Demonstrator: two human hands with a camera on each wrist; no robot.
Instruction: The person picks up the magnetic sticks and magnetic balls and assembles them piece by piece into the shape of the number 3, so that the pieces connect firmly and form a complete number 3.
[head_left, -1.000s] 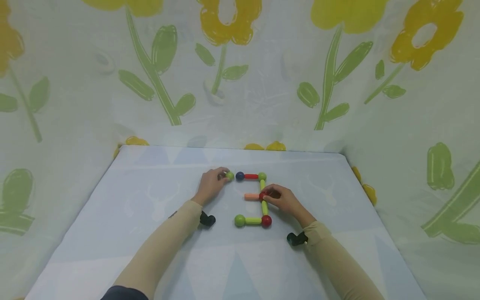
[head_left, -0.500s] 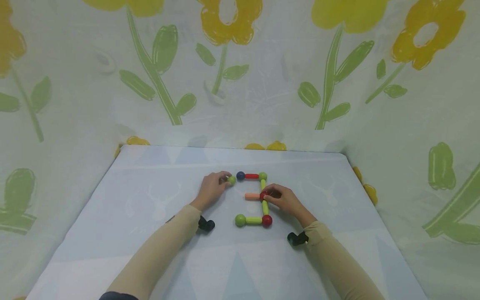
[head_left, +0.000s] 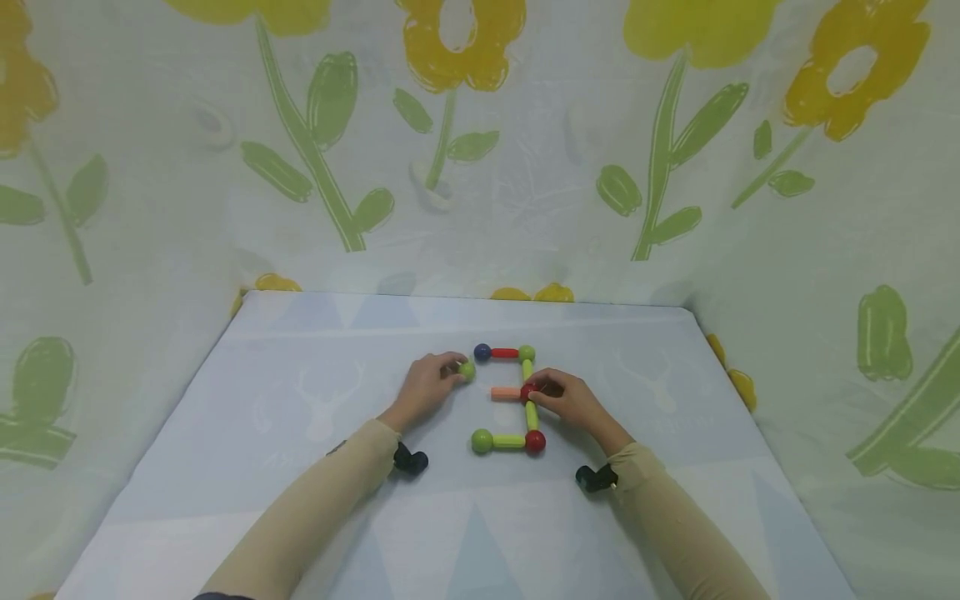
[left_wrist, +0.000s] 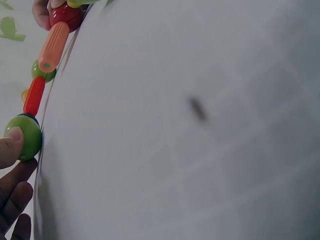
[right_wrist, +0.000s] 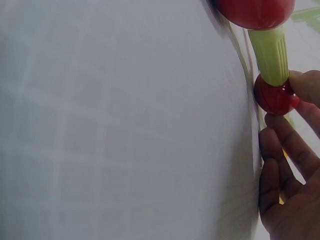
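Observation:
My left hand (head_left: 431, 385) pinches a green ball (head_left: 467, 371) between thumb and fingers, to the left of a stick-and-ball figure on the table. In the left wrist view the thumb lies over that green ball (left_wrist: 25, 137). My right hand (head_left: 572, 402) grips the middle red ball (right_wrist: 275, 95) of the figure. From this ball an orange stick (head_left: 506, 393) points left, its free end toward the held green ball. Yellow-green sticks (head_left: 532, 417) run from it to a green corner ball (head_left: 527, 353) above and a red corner ball (head_left: 535, 442) below.
A red stick (head_left: 505, 353) joins the upper corner to a dark blue ball (head_left: 482, 352). Below, a yellow-green stick (head_left: 509, 441) ends in another green ball (head_left: 482, 441). A pale patterned cloth covers the table (head_left: 300, 350); flower-printed curtains (head_left: 525, 183) surround it.
My left hand has brought the green ball down and slightly right, from beside the dark blue ball toward the orange stick's level. The right hand stays on the middle red ball.

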